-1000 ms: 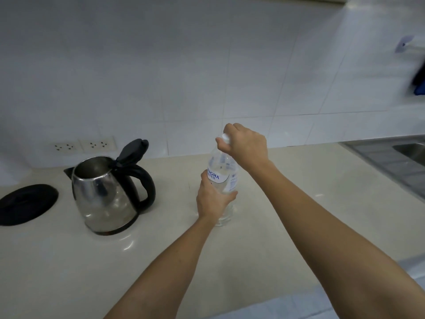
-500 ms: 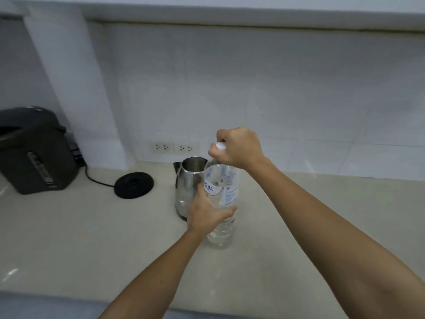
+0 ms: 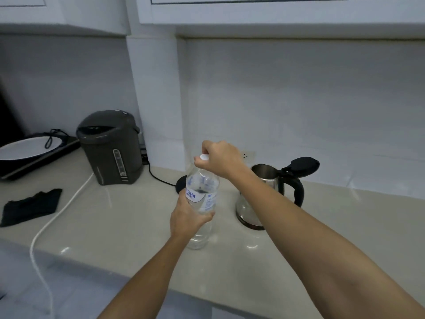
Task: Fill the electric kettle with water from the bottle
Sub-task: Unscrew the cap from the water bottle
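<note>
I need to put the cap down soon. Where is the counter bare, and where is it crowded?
Bare: the counter between the white cable and the bottle, and the front strip right of the kettle. Crowded: the back left, with the grey water boiler, black cloth and cords.

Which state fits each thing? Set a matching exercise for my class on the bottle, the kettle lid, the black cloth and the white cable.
Things:
1. bottle
2. kettle lid
3. black cloth
4. white cable

States:
A. lies crumpled on the counter
B. flipped open
C. trails off the counter edge
D. held upright by the left hand

Pairs: 1-D, 2-B, 3-A, 4-C
</note>
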### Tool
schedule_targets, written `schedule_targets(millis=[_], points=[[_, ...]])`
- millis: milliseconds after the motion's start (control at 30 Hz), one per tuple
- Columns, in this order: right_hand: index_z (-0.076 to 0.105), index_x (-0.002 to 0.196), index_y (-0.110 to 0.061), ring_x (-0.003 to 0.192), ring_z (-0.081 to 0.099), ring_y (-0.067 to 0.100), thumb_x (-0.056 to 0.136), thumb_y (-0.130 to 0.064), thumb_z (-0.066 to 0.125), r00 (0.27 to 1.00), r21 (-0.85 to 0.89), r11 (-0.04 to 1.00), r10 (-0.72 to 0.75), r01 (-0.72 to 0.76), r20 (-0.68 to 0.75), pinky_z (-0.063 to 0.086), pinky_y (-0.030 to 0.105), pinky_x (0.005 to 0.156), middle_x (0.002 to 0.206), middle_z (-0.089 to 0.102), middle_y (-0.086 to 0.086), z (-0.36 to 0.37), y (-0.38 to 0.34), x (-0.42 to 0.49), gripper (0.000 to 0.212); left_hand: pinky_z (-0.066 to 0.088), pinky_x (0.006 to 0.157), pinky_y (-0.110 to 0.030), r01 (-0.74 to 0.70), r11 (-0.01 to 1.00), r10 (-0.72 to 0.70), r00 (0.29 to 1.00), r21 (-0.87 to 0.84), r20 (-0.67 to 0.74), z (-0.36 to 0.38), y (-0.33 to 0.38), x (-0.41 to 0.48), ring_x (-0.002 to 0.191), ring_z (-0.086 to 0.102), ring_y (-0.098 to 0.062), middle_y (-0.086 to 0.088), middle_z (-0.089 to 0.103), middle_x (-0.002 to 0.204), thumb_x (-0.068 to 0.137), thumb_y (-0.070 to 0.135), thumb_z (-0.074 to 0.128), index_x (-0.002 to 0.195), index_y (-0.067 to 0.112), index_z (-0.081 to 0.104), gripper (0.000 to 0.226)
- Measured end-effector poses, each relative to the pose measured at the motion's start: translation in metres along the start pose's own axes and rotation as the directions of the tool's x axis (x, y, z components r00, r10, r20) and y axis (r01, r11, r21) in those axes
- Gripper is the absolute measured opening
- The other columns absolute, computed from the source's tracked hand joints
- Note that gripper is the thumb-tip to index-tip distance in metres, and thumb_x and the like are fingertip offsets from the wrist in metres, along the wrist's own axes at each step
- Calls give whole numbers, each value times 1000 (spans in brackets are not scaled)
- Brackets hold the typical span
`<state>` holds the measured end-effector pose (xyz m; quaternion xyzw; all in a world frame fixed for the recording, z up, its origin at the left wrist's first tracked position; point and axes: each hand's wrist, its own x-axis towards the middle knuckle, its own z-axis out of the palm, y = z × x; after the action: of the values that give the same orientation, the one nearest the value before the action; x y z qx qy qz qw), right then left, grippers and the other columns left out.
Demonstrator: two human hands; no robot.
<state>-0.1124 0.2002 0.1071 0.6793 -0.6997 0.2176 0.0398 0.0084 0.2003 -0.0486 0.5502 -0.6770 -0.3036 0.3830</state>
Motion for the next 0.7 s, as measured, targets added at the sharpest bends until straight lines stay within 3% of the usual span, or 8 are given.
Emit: schedule_targets(millis=[167,267,467,567,700], points=[[47,86,-15,77,55,27,85,-52,57,998,56,997,57,-58,11,42,31,63,83,61,6,16,-16,16,37,51,90,-34,30,998,-28,999,-49,46,-12,-16,16,105,60,-18,8,60,115,54,42,85,127,25,39,88],[45,85,-16,74,53,25,86,-54,55,997,55,997,59,-62,52,38,30,57,79,58,3,19,-21,23,38,50,88,-33,9,1000,-7,996,-23,87,-16,-22,24,103,60,-19,6,61,112,57,42,86,128,22,36,89],[40,86,-17,66,45,21,91,-47,52,975,150,987,-83,53,205,32,32,56,66,49,-4,18,-22,27,33,51,84,-33,-3,998,-2,997,57,83,-21,-30,27,100,62,-24,2,63,105,59,45,86,130,17,34,93],[40,94,-20,75,48,22,95,-43,48,915,58,986,-166,156,367,36,34,65,74,49,-8,0,-18,33,24,50,82,-31,-23,997,16,995,71,95,-21,-29,27,97,62,-23,5,62,99,60,44,85,128,16,35,89],[45,112,-22,91,53,24,99,-32,44,835,-91,959,-184,267,518,40,37,78,99,55,-6,-19,-23,36,17,50,83,-31,-31,996,22,994,84,105,-21,-31,27,98,62,-22,4,64,105,60,45,85,131,18,34,92]])
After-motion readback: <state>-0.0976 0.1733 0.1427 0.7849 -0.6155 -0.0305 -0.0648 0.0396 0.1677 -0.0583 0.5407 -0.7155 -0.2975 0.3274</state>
